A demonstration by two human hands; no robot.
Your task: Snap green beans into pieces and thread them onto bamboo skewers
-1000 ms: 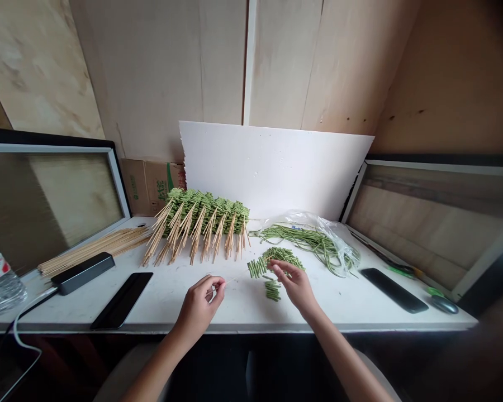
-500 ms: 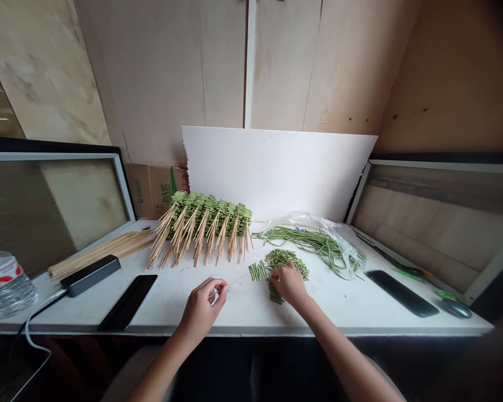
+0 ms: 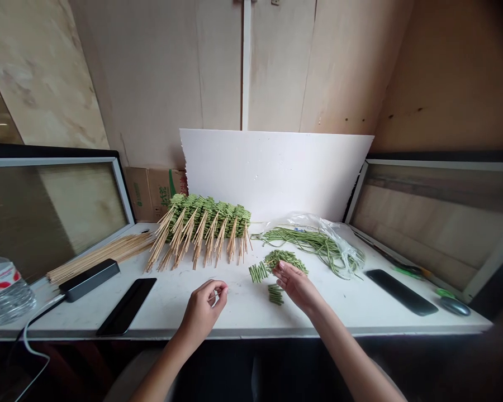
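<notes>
My left hand (image 3: pixel 206 304) is closed in a pinch above the front of the white table, with a thin bamboo skewer in its fingertips; the skewer is faint against the white surface. To its right, a row of short green bean pieces (image 3: pixel 258 272) lies side by side. My right hand (image 3: pixel 295 283) is turned partly palm up, its fingers loosely stretched over the edge of a pile of cut bean pieces (image 3: pixel 292 258). I make out nothing in those fingers. Beside its thumb is a second small stack of bean pieces (image 3: pixel 275 295).
Finished bean skewers (image 3: pixel 209 218) are heaped at the back left, near loose bamboo sticks (image 3: pixel 104 254). Long beans (image 3: pixel 314 241) lie in a plastic bag. A phone (image 3: pixel 127 306), a black box (image 3: pixel 90 279), a water bottle (image 3: pixel 6 287), a dark slab (image 3: pixel 400 291) and a mouse (image 3: pixel 455 305) surround the workspace.
My right hand has turned palm upward and its fingers have loosened from their pinch near the bean row. My left hand has barely moved. The view has shifted slightly.
</notes>
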